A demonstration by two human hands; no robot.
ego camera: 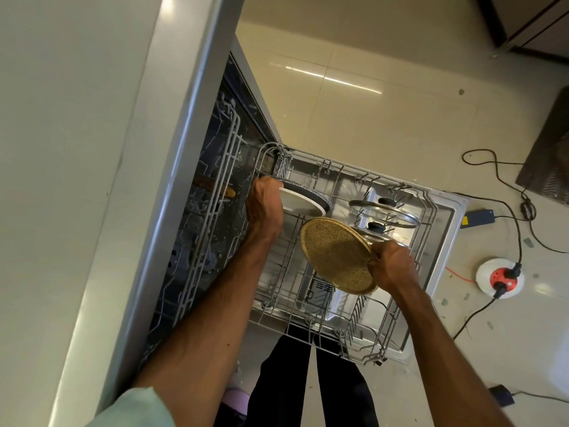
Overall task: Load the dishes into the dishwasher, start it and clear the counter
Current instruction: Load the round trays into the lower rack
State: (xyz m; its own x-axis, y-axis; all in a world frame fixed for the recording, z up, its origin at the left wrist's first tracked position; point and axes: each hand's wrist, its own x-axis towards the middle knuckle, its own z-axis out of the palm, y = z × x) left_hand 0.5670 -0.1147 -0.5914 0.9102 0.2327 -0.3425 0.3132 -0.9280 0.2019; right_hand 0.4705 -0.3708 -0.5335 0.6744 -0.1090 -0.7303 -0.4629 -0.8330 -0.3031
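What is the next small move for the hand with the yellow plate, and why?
Probably lower the yellow plate on edge into the free tines beside the white plate. The right hand grips its rim above the lower rack, not yet seated. The left hand holds the white plate in the rack, and glass lids occupy the slots beyond it.

A kitchen: open dishwasher (443,229) under a counter (77,180), tiled floor (385,118).

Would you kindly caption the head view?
Left hand holds white round plate, right hand speckled gold plate, at grey wire rack.
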